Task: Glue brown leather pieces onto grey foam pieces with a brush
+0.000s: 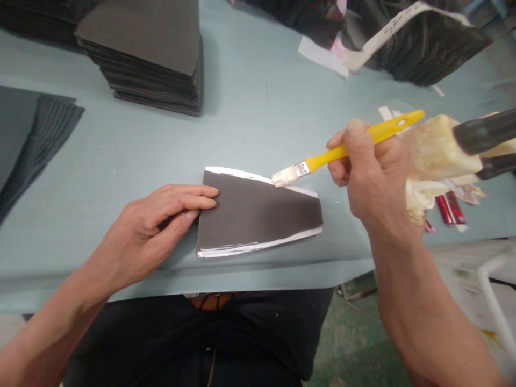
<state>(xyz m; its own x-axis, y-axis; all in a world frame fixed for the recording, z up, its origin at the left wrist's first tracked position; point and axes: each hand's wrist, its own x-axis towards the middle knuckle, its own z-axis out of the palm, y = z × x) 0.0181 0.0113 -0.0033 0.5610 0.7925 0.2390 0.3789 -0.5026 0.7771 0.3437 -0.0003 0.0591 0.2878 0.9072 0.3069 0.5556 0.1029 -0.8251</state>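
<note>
A dark grey tapered sheet piece [258, 215], apparently the top of a thin stack, lies near the table's front edge. White coating runs along its two long edges. My left hand [161, 226] rests with fingers stretched out, the tips pressing on the piece's wide left end. My right hand [371, 166] is closed around a yellow-handled paintbrush [355, 145]. The brush's bristles carry a whitish substance and touch the far long edge of the piece.
A tall stack of dark sheets [141, 48] stands at the back left, and fanned dark pieces [44, 134] lie at far left. At back right are wrapped dark bundles [427, 48]. A glue-smeared container [435, 145], dark handles [487, 131] and a red wrapper [450, 208] sit at right.
</note>
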